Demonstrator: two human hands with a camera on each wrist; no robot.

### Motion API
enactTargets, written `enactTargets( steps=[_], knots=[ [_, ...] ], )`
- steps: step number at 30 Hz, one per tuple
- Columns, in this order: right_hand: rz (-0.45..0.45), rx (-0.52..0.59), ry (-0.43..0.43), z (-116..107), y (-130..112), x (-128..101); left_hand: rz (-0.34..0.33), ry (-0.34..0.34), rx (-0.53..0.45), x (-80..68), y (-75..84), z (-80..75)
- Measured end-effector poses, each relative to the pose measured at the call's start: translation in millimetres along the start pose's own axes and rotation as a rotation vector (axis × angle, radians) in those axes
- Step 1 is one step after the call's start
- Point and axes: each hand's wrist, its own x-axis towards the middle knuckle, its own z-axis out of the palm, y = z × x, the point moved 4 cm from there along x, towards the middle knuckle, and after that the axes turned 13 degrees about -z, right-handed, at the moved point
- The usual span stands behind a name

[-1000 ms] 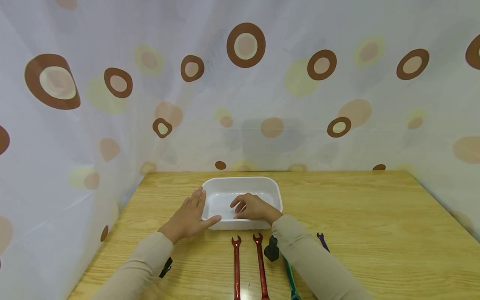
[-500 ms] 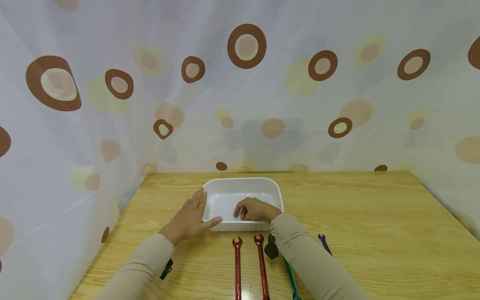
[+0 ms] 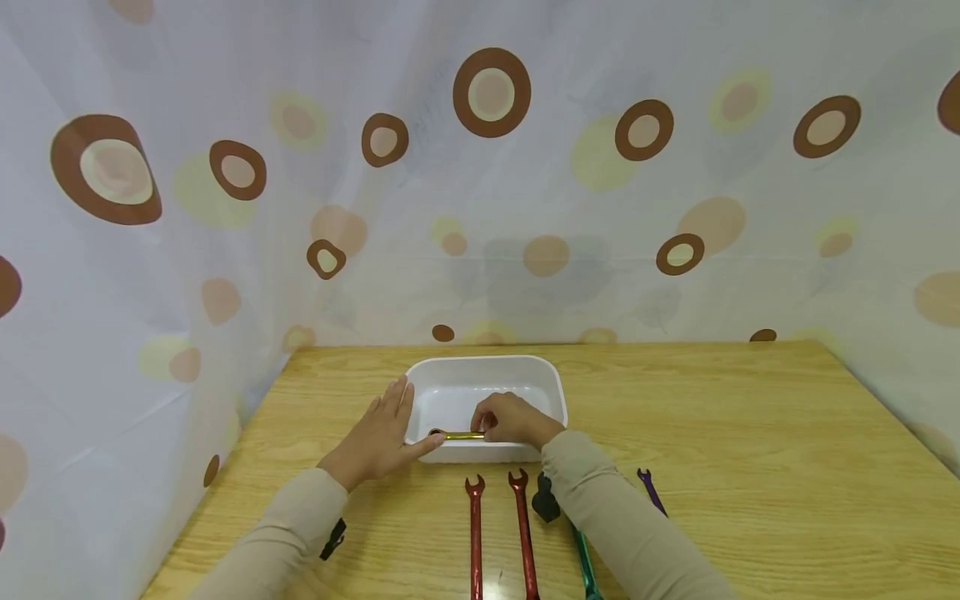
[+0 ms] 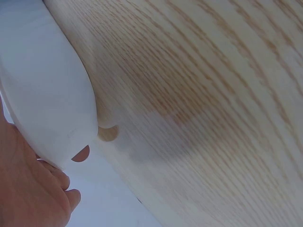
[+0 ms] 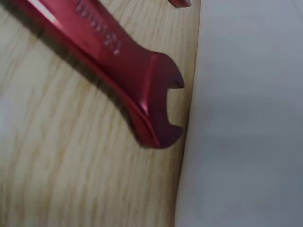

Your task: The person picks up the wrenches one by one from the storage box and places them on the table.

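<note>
- Two hands work at the white tray (image 3: 551, 385): the right hand (image 3: 513, 419) pinches a yellow wrench (image 3: 459, 435) by one end, fingers curled round it, with the tool lying level inside the tray near its front wall.
- The left hand (image 3: 378, 433) lies flat against the tray's left side, fingers straight and thumb along the front corner, gripping nothing.
- Handled well, I judge, the wrench stays level and low, the pinch stays firm, and the flat hand stops the light tray sliding on the wooden table (image 3: 750, 433).
- The far end of the wrench sits just beside the left thumb, which could get knocked.
- Just in front of the tray lie two red wrenches (image 3: 475, 533), side by side; the right-wrist view shows one red jaw nearly touching the tray wall.
- A green wrench (image 3: 583, 567) and a purple wrench (image 3: 651, 490) lie partly under the right sleeve (image 3: 622, 525), which could drag them.
</note>
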Motion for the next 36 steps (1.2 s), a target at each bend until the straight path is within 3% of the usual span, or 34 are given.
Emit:
enactTargets(
  steps=[13,24,36],
  knots=[
    [-0.024,-0.013,-0.045,-1.0,-3.3,-3.5,-0.006,-0.002,0.006,-1.0,0.7,2.7],
    [0.057,-0.081,-0.114,-4.8,-5.5,0.3,0.003,0.005,0.033,-1.4,1.5,-0.4],
    [0.086,-0.054,-0.092,-5.1,-3.0,-0.1,-0.002,-0.001,0.038,0.4,2.9,-1.1]
  ],
)
